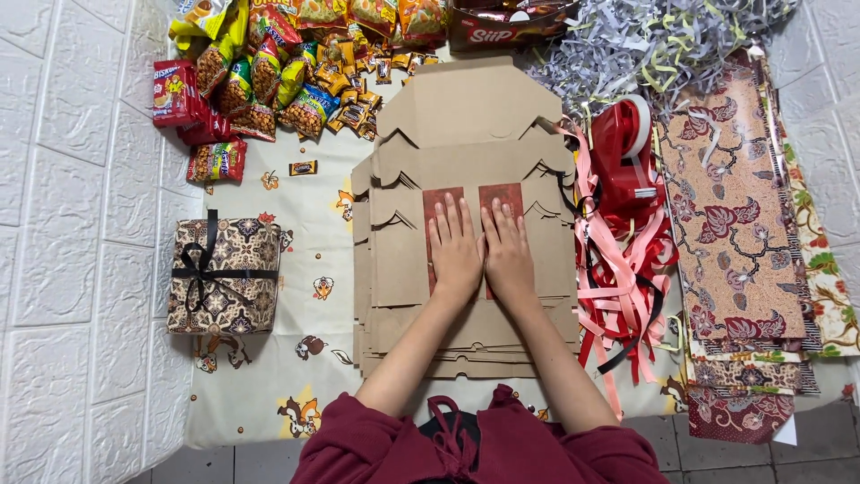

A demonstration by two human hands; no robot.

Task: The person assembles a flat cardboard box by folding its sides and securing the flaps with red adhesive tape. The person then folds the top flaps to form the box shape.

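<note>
Pressing flat with open palms, the left hand (455,249) and right hand (509,251) rest side by side on a red patterned sheet (475,202) atop unfolded cardboard blanks (466,116), one wrapped box (224,276) finished at left.

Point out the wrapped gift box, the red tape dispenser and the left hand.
wrapped gift box (235,289), head view, on its patterned top.
red tape dispenser (624,157), head view, on its red body.
left hand (454,248), head view, on its back.
</note>
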